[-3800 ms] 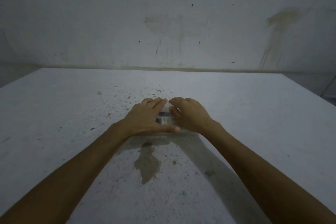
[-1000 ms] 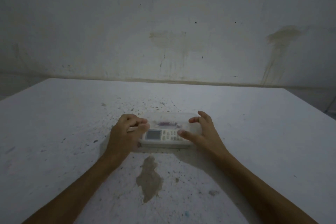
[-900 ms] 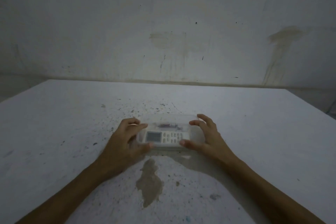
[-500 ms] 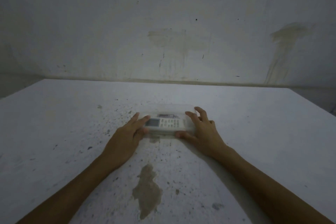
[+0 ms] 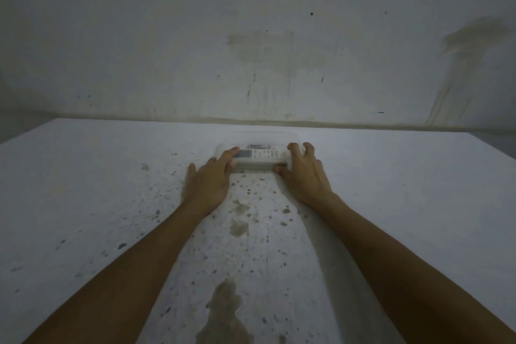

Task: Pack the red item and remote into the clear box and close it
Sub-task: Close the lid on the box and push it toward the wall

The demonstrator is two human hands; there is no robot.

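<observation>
The clear box (image 5: 258, 139) lies closed on the white table near its far edge. Through the lid I see the white remote (image 5: 258, 153) lying lengthwise, and a thin dark reddish item (image 5: 258, 146) behind it. My left hand (image 5: 209, 180) lies flat, with its fingertips on the box's left end. At the box's right end, my right hand (image 5: 303, 173) curls its fingers over the top and presses its thumb against the front wall.
The white table (image 5: 97, 190) is speckled with dark spots and has a brownish stain (image 5: 224, 313) near me. A stained grey wall (image 5: 251, 36) rises right behind the table's far edge. The table's right edge (image 5: 497, 148) runs diagonally.
Both hands have pushed the closed box away from me across the table, toward the wall. The stain now lies well behind my hands.
</observation>
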